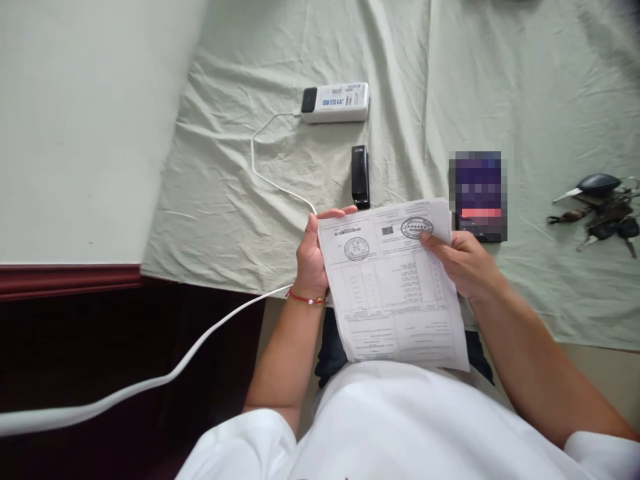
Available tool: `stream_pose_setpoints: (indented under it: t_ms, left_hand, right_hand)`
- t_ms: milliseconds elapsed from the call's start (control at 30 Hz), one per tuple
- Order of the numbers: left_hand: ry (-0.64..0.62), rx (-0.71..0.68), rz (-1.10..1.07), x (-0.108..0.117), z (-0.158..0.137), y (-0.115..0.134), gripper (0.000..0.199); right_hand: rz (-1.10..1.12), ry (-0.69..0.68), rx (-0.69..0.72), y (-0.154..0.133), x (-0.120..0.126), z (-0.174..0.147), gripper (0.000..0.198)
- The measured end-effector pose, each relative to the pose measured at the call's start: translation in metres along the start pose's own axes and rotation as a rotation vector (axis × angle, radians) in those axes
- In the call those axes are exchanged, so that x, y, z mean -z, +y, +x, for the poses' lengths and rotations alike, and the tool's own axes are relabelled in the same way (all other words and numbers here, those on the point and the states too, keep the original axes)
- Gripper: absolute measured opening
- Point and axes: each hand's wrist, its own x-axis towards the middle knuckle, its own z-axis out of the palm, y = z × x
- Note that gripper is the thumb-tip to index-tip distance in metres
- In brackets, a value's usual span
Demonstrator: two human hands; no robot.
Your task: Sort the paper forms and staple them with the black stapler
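Observation:
A thin stack of printed paper sheets (390, 287), upside down to me and bearing two oval stamps, hangs over the table's near edge in front of my body. My right hand (467, 263) grips its upper right edge, thumb on top beside a stamp and fingers hidden underneath. Against the upper left corner rests my left hand (313, 257), its thumb raised off the page and its fingers stretched out along the top edge. A red string bracelet (309, 300) circles that wrist. Just beyond the sheets lies a black stapler (359, 175).
A white power bank (337, 102) with a plugged-in white cable (253, 150) lies further back. The cable runs off to the lower left. Right of the papers is a blurred-out phone (479, 197), then a bunch of keys (603, 207). A pale green cloth (225, 220) covers the table.

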Motion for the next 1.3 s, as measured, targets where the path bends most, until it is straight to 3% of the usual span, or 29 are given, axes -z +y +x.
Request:
stream_pose_setpoints:
  t_ms: [233,333,500,700,900,1167,1300]
  left_hand:
    - [-0.012,-0.075,-0.047,-0.003,-0.002,-0.005,0.048]
    - [-0.027,-0.122,0.020,-0.003,-0.004,-0.005,0.039]
    - [-0.001,-0.085,0.009,0.001,0.002,-0.005,0.027]
    - [-0.007,-0.049,-0.024,0.000,0.000,-0.005,0.033]
    - [-0.070,-0.136,0.012,-0.002,-0.004,-0.002,0.029]
    - [-0.046,-0.091,-0.015,0.002,-0.001,-0.005,0.026]
    - [-0.030,-0.071,-0.025,-0.002,-0.003,-0.002,0.039]
  right_hand:
    - [0.001,0.008,0.039,-0.003,-0.008,0.000,0.052]
    - [0.000,0.012,0.044,-0.005,-0.011,0.000,0.052]
    - [-0.063,0.024,0.042,-0.003,-0.010,0.003,0.054]
    - [-0.098,0.021,0.105,-0.002,-0.011,0.002,0.054]
    - [-0.105,0.035,0.122,-0.001,-0.014,0.002,0.059]
    - [-0.078,0.038,0.111,0.000,-0.012,0.004,0.053]
    - [-0.070,0.032,0.111,0.000,-0.012,0.004,0.050]
